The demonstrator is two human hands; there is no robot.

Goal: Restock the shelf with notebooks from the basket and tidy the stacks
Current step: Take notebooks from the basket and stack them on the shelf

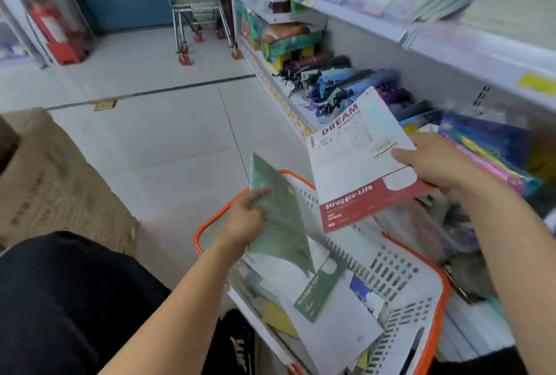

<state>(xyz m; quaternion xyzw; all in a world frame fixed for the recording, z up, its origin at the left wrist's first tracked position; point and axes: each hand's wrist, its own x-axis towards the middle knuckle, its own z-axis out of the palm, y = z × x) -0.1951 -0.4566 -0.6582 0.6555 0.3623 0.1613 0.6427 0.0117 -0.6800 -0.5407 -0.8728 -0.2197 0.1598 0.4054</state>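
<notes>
Right hand (433, 161) round notebook (361, 161), upright

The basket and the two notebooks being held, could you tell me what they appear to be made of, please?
The basket looks like moulded plastic: white slotted walls, a glossy orange rim. The red-and-white notebook in the right hand seems to be paper with a smooth printed card cover; it stays flat. The green notebook in the left hand looks alike, perhaps film-wrapped, given its faint sheen.

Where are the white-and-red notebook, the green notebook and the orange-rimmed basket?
white-and-red notebook (361, 164): head view, middle of the cover.
green notebook (281, 224): head view, cover centre.
orange-rimmed white plastic basket (444, 290): head view, right rim.
</notes>
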